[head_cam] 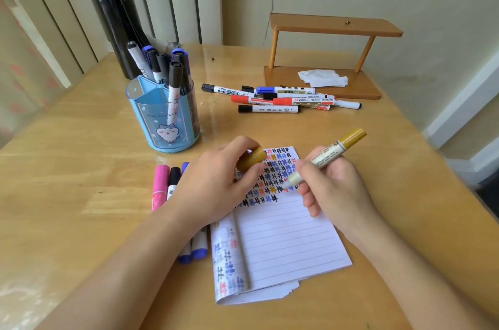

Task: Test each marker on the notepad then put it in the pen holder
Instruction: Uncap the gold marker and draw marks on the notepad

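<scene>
The right hand (334, 184) pinches a gold marker (326, 157) between thumb and fingers, its uncapped tip touching the lined notepad (283, 238), which lies near the front edge of the wooden table (81, 167), with rows of black, blue, red and gold marks across its upper part. The left hand (213, 184) rests on the notepad's left side, fingers curled around the gold cap (252, 159), and hides part of the marks. Under that wrist, just left of the notepad, lie a pink marker (159, 186), a black-capped one (173, 178) and blue-ended markers (195, 251), partly covered by the arm. The blue pen holder (164, 119) stands toward the table's left, beyond the hands, with several black and blue capped markers upright in it. Behind it, at the back left corner, stands a black flask (113, 13). A loose pile of markers (280, 98) lies mid-table toward the back, touching the base of a small wooden shelf (332, 27) near the back right corner, where a crumpled white tissue (322, 78) sits.
</scene>
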